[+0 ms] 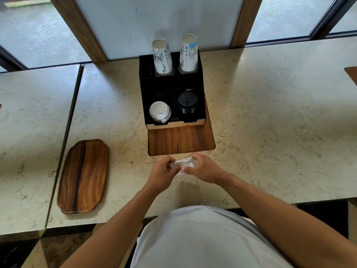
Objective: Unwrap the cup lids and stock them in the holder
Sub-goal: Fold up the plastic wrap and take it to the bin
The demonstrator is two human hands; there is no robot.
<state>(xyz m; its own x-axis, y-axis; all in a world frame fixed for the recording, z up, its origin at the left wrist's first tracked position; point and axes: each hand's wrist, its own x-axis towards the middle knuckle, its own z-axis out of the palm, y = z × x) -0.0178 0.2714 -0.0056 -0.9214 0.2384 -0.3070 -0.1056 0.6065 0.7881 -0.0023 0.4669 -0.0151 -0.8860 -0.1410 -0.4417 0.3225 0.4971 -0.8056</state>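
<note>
A black holder (172, 88) stands on a wooden board (181, 141) at the middle of the counter. Its front left slot holds a stack of white lids (159, 112), its front right slot a stack of black lids (187, 103). Two stacks of printed paper cups (163, 57) (189, 53) rise from the back slots. Just in front of the board, my left hand (162, 172) and my right hand (202, 168) both grip a crumpled piece of clear plastic wrap (183, 163) above the counter.
A long wooden tray (84, 176) lies on the counter to the left, near the seam with a second counter slab (29, 132). A wooden corner (352, 73) shows at the far right edge. Windows and a wall panel stand behind the holder.
</note>
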